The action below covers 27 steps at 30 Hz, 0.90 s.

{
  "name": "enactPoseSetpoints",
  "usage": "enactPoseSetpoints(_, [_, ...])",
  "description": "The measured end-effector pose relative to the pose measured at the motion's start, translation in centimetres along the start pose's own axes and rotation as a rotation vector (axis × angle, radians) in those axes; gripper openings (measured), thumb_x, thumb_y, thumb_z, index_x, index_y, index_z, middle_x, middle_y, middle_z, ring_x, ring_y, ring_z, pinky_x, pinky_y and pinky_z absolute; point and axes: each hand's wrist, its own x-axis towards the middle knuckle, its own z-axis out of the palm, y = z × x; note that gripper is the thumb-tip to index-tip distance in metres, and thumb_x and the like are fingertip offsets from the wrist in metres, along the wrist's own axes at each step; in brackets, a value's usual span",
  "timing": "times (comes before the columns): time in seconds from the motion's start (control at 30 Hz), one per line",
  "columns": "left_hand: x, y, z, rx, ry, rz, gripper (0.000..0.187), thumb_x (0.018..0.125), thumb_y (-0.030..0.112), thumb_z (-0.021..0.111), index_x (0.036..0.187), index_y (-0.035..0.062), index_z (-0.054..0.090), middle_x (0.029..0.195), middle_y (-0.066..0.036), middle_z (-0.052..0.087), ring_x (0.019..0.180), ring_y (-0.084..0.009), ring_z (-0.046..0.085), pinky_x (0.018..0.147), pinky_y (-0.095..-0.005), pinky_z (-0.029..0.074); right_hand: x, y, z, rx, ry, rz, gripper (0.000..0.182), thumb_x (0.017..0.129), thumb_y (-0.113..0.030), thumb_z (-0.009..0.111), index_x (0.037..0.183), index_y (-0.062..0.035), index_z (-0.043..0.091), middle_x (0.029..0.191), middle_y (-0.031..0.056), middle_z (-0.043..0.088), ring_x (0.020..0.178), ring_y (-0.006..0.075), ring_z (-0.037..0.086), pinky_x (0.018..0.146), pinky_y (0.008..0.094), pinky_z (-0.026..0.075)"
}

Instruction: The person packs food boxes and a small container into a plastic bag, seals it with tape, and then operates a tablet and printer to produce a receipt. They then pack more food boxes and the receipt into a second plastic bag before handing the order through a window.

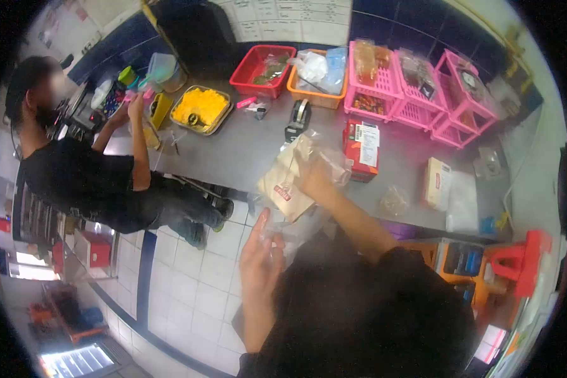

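- A cream paper packet with red print (275, 179) sits at the centre of the frame, tilted over the near edge of the grey metal tabletop (236, 151), seemingly so both hands can reach it close to the body.
- The right hand (313, 175) appears to grasp the packet from the upper right, its fingertips partly hidden; this grip probably bears the weight.
- The left hand (261, 255), lower and left of the packet, has its fingers half curled at loose film. Blur hides whether its grip pinches or merely touches.
- A crumpled clear plastic bag (336, 165) surrounds part of the packet and the right hand; whether the packet lies fully inside cannot be told.
- A black tape dispenser (297, 123) and a red cardboard box with a white label (362, 171) stand just beyond, presumably for easy reach.
- At the top centre, a red plastic basket (252, 90) carries something dark green in clear wrap; an orange plastic basket (315, 97) holds white and blue plastic bags.
- At the upper right, pink lattice plastic baskets (416, 113) contain packaged goods, stacked perhaps to save room.
- Left of these, a shallow metal tray (221, 120) is heaped with yellow shreds around a dark round object.
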Motion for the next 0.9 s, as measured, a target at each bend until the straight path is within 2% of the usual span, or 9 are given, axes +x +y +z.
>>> enactPoseSetpoints(0.13, [0.9,-0.5,-0.1,0.001,-0.063,0.011,0.063,0.091,0.012,0.055,0.144,-0.0048,0.028,0.085,-0.010,0.058,0.040,-0.0054,0.037,0.035,-0.0175,0.028,-2.6,3.5,-0.8,0.018,0.193,-0.153,0.055,0.087,-0.032,0.063,0.134,-0.0071,0.049,0.110,0.0221,0.062,0.098,0.0322,0.062,0.087,0.0456,0.048])
enactPoseSetpoints(0.2, [1.3,-0.3,-0.4,-0.015,-0.091,-0.026,0.063,0.091,0.012,0.055,0.145,-0.0054,0.027,0.084,-0.010,0.058,0.039,-0.0050,0.036,0.034,-0.0170,0.027,-5.7,4.9,-4.6,0.864,-0.230,-0.379,0.041,0.086,-0.021,0.066,0.123,-0.0047,0.058,0.098,0.0152,0.066,0.090,0.0219,0.062,0.082,0.0398,0.050])
enactPoseSetpoints(0.27, [1.3,0.1,-0.6,-0.029,-0.070,0.013,0.076,0.085,0.009,0.064,0.147,-0.0041,0.022,0.084,0.000,0.048,0.069,-0.0057,0.046,0.052,-0.0126,0.037,-9.3,11.0,-10.3,1.179,0.067,0.042,0.025,0.085,-0.019,0.066,0.105,-0.0031,0.068,0.086,0.0145,0.068,0.079,0.0176,0.064,0.071,0.0345,0.051])
enactPoseSetpoints(0.33, [1.5,0.2,-0.6,-0.007,-0.037,0.013,0.077,0.085,0.011,0.065,0.147,-0.0042,0.022,0.083,0.001,0.048,0.067,-0.0056,0.045,0.051,-0.0127,0.037,-8.7,21.2,-9.7,0.598,0.749,0.378,0.022,0.087,-0.016,0.064,0.104,-0.0010,0.061,0.087,0.0096,0.066,0.079,0.0188,0.062,0.073,0.0330,0.051])
enactPoseSetpoints(0.4, [1.7,1.0,0.0,-0.036,-0.096,0.007,0.079,0.083,0.013,0.067,0.146,-0.0052,0.024,0.083,0.001,0.048,0.068,-0.0056,0.045,0.052,-0.0135,0.037,-9.9,29.6,-9.1,-0.068,0.534,0.883,0.063,0.079,-0.052,0.062,0.121,-0.0054,0.060,0.112,0.0228,0.064,0.110,0.0376,0.058,0.091,0.0476,0.046])
enactPoseSetpoints(0.47, [1.8,1.2,0.1,-0.042,-0.026,0.017,0.078,0.083,0.014,0.067,0.146,-0.0054,0.025,0.084,0.001,0.049,0.069,-0.0062,0.045,0.053,-0.0149,0.038,-12.0,39.1,-3.6,-0.202,0.207,0.974,0.087,0.074,-0.066,0.060,0.142,-0.0147,0.042,0.144,0.0238,0.039,0.135,0.0495,0.025,0.101,0.0693,0.027])
enactPoseSetpoints(0.6, [2.1,1.5,-0.2,-0.164,0.010,0.026,0.071,0.088,0.015,0.057,0.146,-0.0046,0.022,0.081,-0.009,0.058,0.041,-0.0098,0.044,0.036,-0.0205,0.033,-10.9,37.8,-5.3,0.000,0.101,1.202,0.097,0.069,-0.071,0.061,0.150,-0.0302,0.026,0.146,0.0331,0.027,0.133,0.0500,0.030,0.103,0.0617,0.031])
enactPoseSetpoints(0.7, [2.0,2.0,-0.3,-0.164,0.079,0.038,0.075,0.085,0.017,0.060,0.147,-0.0023,0.022,0.082,-0.008,0.056,0.044,-0.0118,0.045,0.040,-0.0229,0.036,-12.6,38.4,-5.5,0.181,0.426,0.798,0.093,0.074,-0.050,0.067,0.151,-0.0172,0.025,0.145,0.0256,0.038,0.125,0.0429,0.045,0.106,0.0503,0.035])
enactPoseSetpoints(0.9, [2.4,1.7,-1.4,-0.189,0.035,-0.008,0.079,0.082,0.023,0.064,0.147,0.0020,0.025,0.088,-0.008,0.053,0.062,-0.0147,0.048,0.051,-0.0266,0.036,-13.2,15.4,-20.2,0.792,-0.064,0.050,0.084,0.074,-0.024,0.070,0.145,-0.0014,0.032,0.137,0.0181,0.048,0.118,0.0266,0.051,0.104,0.0366,0.037])
